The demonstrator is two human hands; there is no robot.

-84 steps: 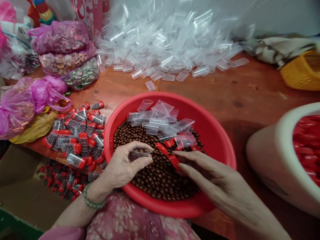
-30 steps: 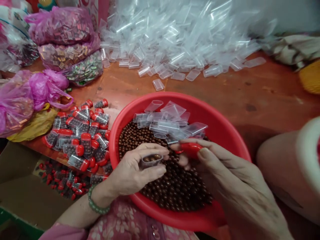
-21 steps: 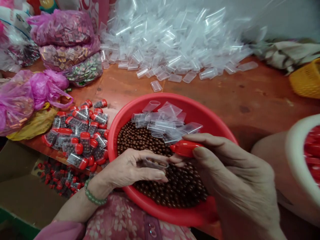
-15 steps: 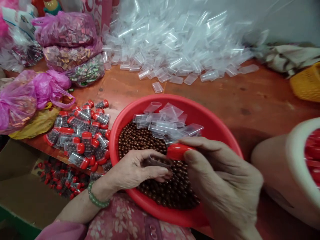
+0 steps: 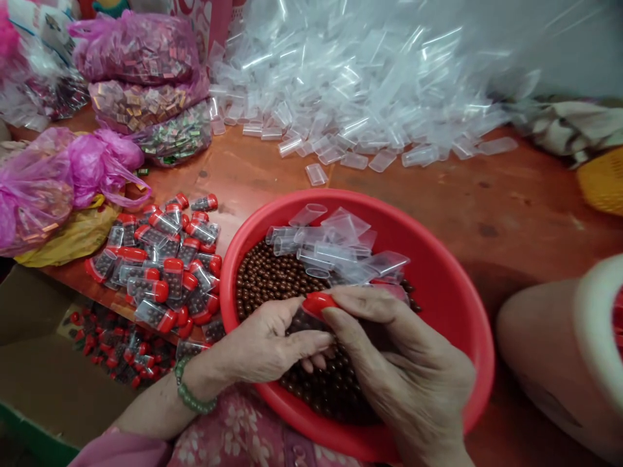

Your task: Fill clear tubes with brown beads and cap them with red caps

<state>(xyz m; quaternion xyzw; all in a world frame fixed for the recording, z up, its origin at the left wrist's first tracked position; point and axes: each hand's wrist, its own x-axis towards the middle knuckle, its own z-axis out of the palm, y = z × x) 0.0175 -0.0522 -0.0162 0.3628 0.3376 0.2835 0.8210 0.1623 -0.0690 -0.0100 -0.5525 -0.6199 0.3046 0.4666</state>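
My left hand point(image 5: 277, 340), with a green bead bracelet point(image 5: 189, 389) at the wrist, is closed around a clear plastic tube point(image 5: 302, 321) with dark balls inside. My right hand point(image 5: 394, 350) pinches a red cap point(image 5: 318, 303), which sits at the tube's open end; whether it is fully seated I cannot tell. Both hands are over a red basin point(image 5: 452, 292). Brown balls point(image 5: 272, 275) fill the basin's left and lower part, partly hidden by the hands. Several empty clear tubes point(image 5: 335, 243) lie on the balls at the back of the basin.
Capped tubes point(image 5: 165, 259) are piled left of the basin, more in a cardboard box point(image 5: 34, 363) below. Clear tubes point(image 5: 341, 97) heap at the back of the table point(image 5: 487, 201). Pink bags point(image 5: 141, 48) stand back left, a pale bucket point(image 5: 540, 337) right, a yellow basket point(image 5: 603, 181) far right.
My right hand has moved left with the red cap, from beside the tube onto its end. My left hand still holds the tube. The view has shifted slightly.
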